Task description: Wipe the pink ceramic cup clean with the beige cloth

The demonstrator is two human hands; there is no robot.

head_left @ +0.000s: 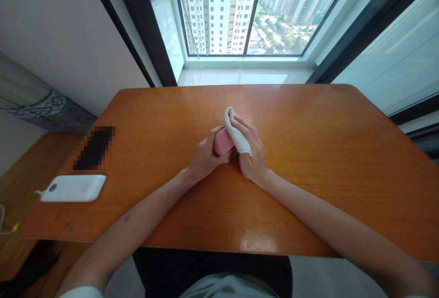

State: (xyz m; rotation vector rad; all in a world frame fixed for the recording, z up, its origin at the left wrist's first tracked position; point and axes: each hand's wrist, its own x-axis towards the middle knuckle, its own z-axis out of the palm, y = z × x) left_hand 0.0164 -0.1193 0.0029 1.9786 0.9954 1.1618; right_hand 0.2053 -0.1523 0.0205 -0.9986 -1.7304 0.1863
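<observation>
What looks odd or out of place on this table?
Nothing much. The left hand holds a pink case, the right hand a white cloth. A white power bank overhangs the table edge slightly.

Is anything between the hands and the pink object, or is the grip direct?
The left hand grips the pink object directly. Between it and the right hand lies only the white cloth, held against its top. The white device lies far off on the table.

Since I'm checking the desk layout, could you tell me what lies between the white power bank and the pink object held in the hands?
In the head view, only bare orange wooden tabletop lies between the white rounded power bank and the small pink object.
</observation>
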